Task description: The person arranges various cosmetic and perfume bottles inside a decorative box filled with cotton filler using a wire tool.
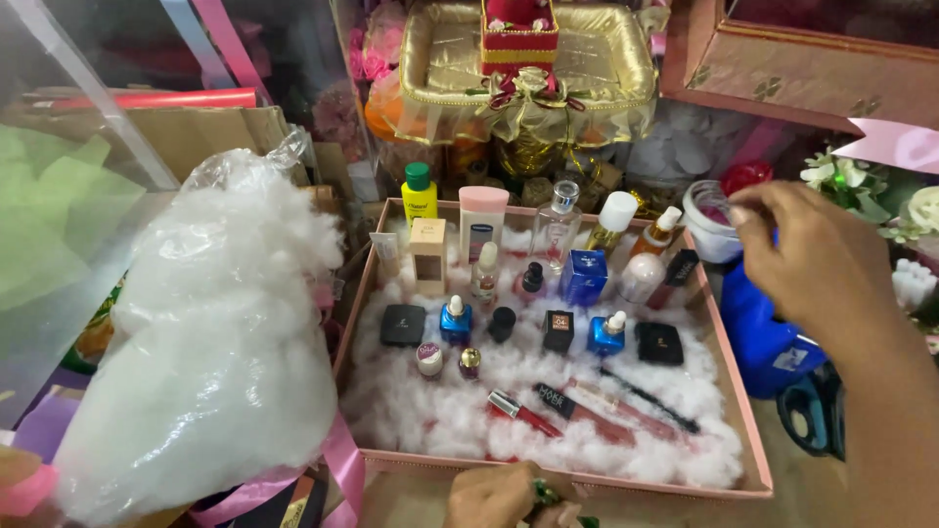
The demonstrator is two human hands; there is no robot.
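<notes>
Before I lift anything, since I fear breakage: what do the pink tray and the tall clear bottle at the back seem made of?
Pink tray: probably cardboard, matte, with thin flat walls. Clear bottle: see-through and glossy, likely glass, though clear plastic is possible.

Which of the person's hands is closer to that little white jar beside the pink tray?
The right. The right hand hovers just right of the small white jar, fingertips almost at its rim. The left hand is far off, at the near edge of the pink tray.
</notes>
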